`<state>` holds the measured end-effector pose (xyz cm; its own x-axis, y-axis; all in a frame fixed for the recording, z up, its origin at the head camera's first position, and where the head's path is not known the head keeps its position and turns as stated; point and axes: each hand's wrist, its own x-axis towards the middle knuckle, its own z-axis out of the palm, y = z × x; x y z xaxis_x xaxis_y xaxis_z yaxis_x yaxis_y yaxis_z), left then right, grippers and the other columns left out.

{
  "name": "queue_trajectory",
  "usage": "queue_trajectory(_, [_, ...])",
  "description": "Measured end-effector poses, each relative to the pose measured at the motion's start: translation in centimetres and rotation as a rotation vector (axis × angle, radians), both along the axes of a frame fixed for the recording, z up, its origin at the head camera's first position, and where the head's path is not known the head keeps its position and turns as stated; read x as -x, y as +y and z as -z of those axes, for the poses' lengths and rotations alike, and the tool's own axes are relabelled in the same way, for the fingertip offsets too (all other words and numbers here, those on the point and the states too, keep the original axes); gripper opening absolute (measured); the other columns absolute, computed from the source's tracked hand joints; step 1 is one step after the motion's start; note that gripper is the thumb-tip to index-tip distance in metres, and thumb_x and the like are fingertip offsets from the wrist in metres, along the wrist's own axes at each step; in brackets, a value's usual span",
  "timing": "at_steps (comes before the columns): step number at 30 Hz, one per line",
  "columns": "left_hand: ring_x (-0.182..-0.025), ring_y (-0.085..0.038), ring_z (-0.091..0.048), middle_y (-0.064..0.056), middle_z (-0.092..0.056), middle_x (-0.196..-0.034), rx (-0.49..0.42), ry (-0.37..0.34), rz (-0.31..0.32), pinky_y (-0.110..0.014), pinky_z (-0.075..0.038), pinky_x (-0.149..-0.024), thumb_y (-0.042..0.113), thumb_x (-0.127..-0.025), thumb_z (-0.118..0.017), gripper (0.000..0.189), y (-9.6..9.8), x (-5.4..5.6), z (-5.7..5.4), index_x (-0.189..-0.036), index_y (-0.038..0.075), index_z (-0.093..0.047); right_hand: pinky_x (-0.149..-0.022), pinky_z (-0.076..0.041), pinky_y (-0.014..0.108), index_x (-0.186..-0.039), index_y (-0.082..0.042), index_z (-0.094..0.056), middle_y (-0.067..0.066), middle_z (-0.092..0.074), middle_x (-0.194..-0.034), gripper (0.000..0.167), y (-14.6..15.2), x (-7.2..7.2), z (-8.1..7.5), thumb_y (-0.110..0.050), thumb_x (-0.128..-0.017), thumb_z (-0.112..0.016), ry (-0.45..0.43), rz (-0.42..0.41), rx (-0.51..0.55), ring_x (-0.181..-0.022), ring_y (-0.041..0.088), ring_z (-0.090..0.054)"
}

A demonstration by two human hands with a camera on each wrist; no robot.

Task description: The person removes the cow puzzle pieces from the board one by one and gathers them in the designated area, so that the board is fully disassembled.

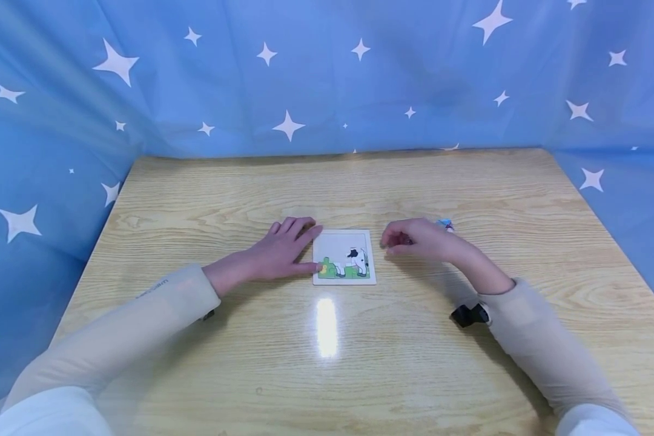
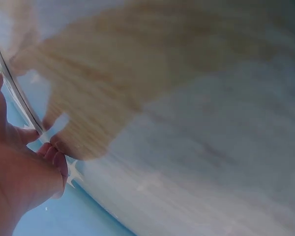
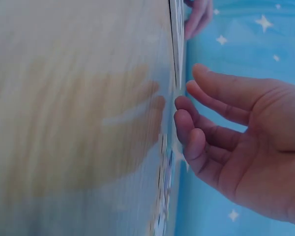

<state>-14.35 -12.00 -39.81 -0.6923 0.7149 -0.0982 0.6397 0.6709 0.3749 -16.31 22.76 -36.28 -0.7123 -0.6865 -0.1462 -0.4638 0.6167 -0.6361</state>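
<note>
A square jigsaw puzzle board [image 1: 340, 242] with a pale rim lies flat mid-table. Its lower part holds pieces showing a black-and-white cow on green grass; the upper part is bare. My left hand [image 1: 286, 249] rests at the board's left side, thumb on the lower left corner and index finger by the upper left, fingers spread. Just right of the board hovers my right hand [image 1: 416, 238], its fingers loosely bent. The right wrist view shows nothing between that hand's thumb and fingers [image 3: 206, 135]. Behind it lie loose puzzle pieces [image 1: 445, 224], mostly hidden in the head view.
The pieces form a low heap [image 3: 162, 191] on the tabletop in the right wrist view. Wood-grain table [image 1: 240, 357] surrounds the board, with a bright light reflection in front of it. A blue star-patterned curtain [image 1: 327, 79] hangs along the table's back and sides.
</note>
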Motion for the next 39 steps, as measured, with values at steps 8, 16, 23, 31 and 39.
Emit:
queue_trajectory(8, [-0.157,-0.043,-0.030,-0.025,-0.026,-0.175,0.016,0.029,0.018,-0.064,-0.032,-0.119,0.050,-0.111,-0.063,0.088,0.1,-0.2,0.1,-0.173,-0.001,-0.027,-0.078,-0.051,0.034,-0.113,0.002,-0.073,0.002,-0.066,-0.094,0.011,-1.9,-0.6,0.0,-0.003,-0.103,-0.076,-0.005,-0.036,0.013,-0.085,0.018,-0.056])
queue_trajectory(16, [-0.157,-0.041,-0.030,-0.023,-0.028,-0.175,0.031,0.027,0.017,-0.062,-0.032,-0.118,0.052,-0.112,-0.062,0.087,0.1,-0.4,0.0,-0.174,0.000,-0.028,-0.081,-0.051,0.039,-0.120,0.002,-0.073,0.006,-0.065,-0.100,0.018,-3.0,-1.0,-0.1,-0.005,-0.103,-0.077,0.008,-0.053,-0.029,-0.087,0.019,-0.056])
queue_trajectory(23, [-0.157,-0.041,-0.031,-0.023,-0.030,-0.174,0.031,0.042,0.022,-0.062,-0.033,-0.117,0.051,-0.112,-0.062,0.086,0.1,-0.3,0.2,-0.173,0.000,-0.029,-0.085,-0.055,0.042,-0.123,0.004,-0.072,0.008,-0.066,-0.103,0.022,-3.7,-0.9,-0.1,-0.003,-0.103,-0.078,0.008,-0.063,-0.042,-0.092,0.021,-0.061])
queue_trajectory(31, [-0.158,-0.039,-0.029,-0.021,-0.029,-0.175,0.046,0.040,0.021,-0.058,-0.033,-0.115,0.054,-0.112,-0.061,0.088,0.1,-0.2,0.3,-0.174,0.001,-0.027,-0.084,-0.054,0.040,-0.124,0.001,-0.072,0.008,-0.066,-0.102,0.025,-4.7,-0.6,-0.2,-0.004,-0.102,-0.080,-0.009,-0.065,-0.086,-0.090,0.021,-0.061])
queue_trajectory(39, [-0.158,-0.040,-0.029,-0.022,-0.029,-0.175,0.040,0.042,0.017,-0.057,-0.033,-0.115,0.054,-0.111,-0.062,0.089,0.1,-0.2,0.3,-0.174,0.001,-0.028,-0.082,-0.054,0.039,-0.124,0.000,-0.073,0.008,-0.065,-0.102,0.026,-5.2,-0.3,-0.2,-0.002,-0.100,-0.082,-0.020,-0.067,-0.106,-0.088,0.021,-0.062])
